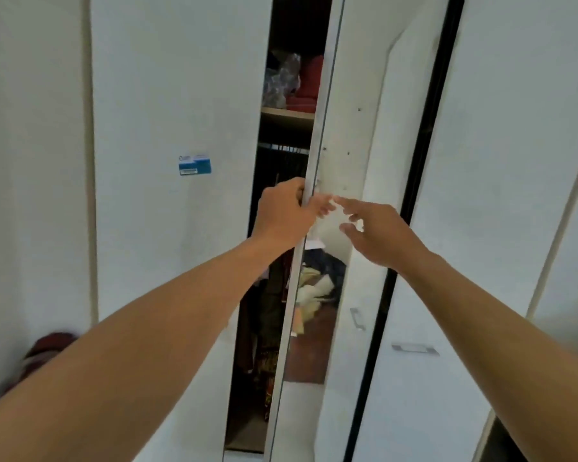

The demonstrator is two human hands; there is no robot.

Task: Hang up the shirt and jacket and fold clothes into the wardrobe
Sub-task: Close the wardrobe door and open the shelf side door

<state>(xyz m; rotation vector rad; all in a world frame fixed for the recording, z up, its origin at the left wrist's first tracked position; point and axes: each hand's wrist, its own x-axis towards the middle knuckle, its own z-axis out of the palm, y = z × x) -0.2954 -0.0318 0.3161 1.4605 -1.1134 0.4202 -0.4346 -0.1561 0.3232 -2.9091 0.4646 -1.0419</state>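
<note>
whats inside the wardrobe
A shelf holds red cloth and a plastic bag; below, a rail with dark hanging clothes. The door covers the right side.

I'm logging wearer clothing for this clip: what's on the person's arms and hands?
The left forearm and right forearm are bare, no sleeves in view. The left hand and right hand are ungloved; no watch or bracelet shows at either wrist.

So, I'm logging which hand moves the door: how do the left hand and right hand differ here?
The left hand grips the wardrobe door by its edge, fingers curled round it. The right hand holds nothing, and its fingers are straight. The left hand sits to the left of that edge, while the right hand is in front of the door's face. Both are raised to about the same height, with bare forearms.
</note>
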